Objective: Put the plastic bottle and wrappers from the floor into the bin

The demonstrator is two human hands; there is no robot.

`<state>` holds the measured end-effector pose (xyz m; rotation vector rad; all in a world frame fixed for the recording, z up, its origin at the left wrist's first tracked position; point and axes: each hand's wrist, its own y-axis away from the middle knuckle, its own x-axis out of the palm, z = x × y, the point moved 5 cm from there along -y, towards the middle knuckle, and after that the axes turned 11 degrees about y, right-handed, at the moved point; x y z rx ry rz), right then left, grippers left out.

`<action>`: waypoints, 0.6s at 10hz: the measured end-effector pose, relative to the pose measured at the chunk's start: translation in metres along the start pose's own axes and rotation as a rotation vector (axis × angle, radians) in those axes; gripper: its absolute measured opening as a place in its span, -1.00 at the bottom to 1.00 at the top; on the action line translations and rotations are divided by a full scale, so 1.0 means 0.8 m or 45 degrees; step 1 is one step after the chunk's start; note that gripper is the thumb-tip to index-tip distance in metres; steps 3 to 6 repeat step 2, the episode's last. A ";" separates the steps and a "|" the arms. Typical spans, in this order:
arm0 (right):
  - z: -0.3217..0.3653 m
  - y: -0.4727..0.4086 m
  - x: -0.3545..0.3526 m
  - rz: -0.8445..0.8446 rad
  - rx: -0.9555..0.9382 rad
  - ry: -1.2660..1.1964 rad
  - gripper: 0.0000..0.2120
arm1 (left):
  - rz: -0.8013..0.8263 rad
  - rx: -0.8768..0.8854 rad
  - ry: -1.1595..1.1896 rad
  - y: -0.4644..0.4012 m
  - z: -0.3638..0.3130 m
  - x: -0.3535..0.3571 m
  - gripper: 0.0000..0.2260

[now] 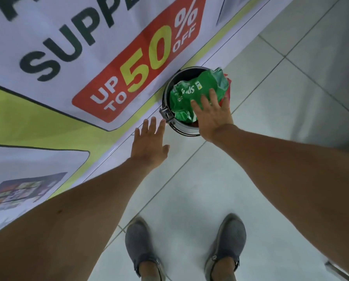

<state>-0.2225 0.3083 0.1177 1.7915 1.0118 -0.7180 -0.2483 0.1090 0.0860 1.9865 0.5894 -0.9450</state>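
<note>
- My right hand (214,116) lies flat, fingers spread, palm down on a crumpled green wrapper (191,94); it presses on the wrapper and is not closed around it.
- The green wrapper sits in the mouth of the small round metal bin (167,116), bulging above the rim.
- Something red (228,82) shows under the wrapper at the far edge of the bin; I cannot tell what it is.
- My left hand (149,145) hovers open and empty, fingers apart, just beside the bin's near-left rim, by its metal hinge (164,112).
- The bin stands on the pale tiled floor (189,189), right against a sale banner (78,57).
- My grey shoes (141,246) stand well back from the bin.
- I see no bottle from here.
</note>
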 end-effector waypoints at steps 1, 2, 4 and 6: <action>-0.033 0.036 -0.036 -0.099 0.057 -0.055 -0.20 | -0.103 0.031 0.002 0.019 -0.027 -0.052 -0.26; -0.085 0.081 -0.097 -0.273 0.167 -0.190 -0.23 | -0.228 0.105 0.096 0.046 -0.076 -0.133 -0.25; -0.085 0.081 -0.097 -0.273 0.167 -0.190 -0.23 | -0.228 0.105 0.096 0.046 -0.076 -0.133 -0.25; -0.085 0.081 -0.097 -0.273 0.167 -0.190 -0.23 | -0.228 0.105 0.096 0.046 -0.076 -0.133 -0.25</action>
